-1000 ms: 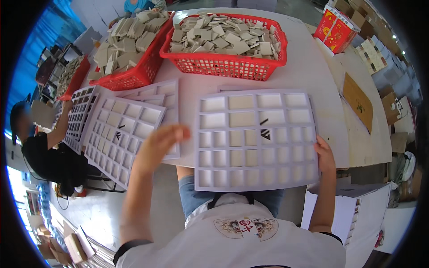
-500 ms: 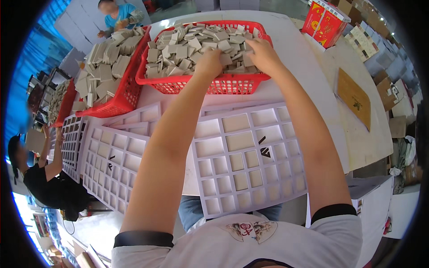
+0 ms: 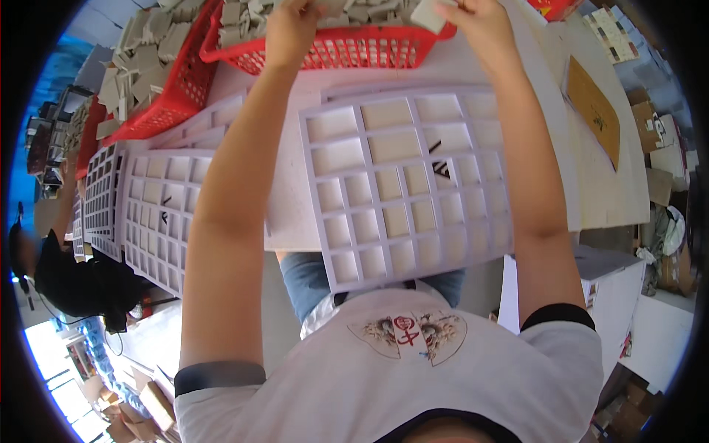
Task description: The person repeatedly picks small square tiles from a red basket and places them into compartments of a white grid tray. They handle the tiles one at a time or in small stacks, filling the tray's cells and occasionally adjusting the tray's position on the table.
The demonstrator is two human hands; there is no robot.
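Observation:
My right hand point(image 3: 484, 28) pinches a flat greyboard piece point(image 3: 428, 16) by its edge above the right end of a red plastic basket point(image 3: 354, 49). My left hand point(image 3: 293, 33) is closed over the basket's near rim. A greyboard piece point(image 3: 331, 7) shows at its fingertips, partly cut off by the top of the view. Many loose greyboard pieces point(image 3: 242, 16) fill the basket. Nearer me lies a white grid tray point(image 3: 334, 190) with square and oblong compartments and a black mark. Some compartments have a cream-coloured bottom, others a white one. Its near end hangs over the table edge above my lap.
A second red basket point(image 3: 164, 100) of greyboard pieces stands to the left. More grid trays point(image 3: 159, 199) lie below it. At far left sits a person in black point(image 3: 81, 277). A brown board point(image 3: 593, 111) lies on the table point(image 3: 546, 88) at right.
My view has tilted down, so everything appears higher. My hands have come out of the heap toward the near rim and spread apart, the right one lifting a greyboard piece.

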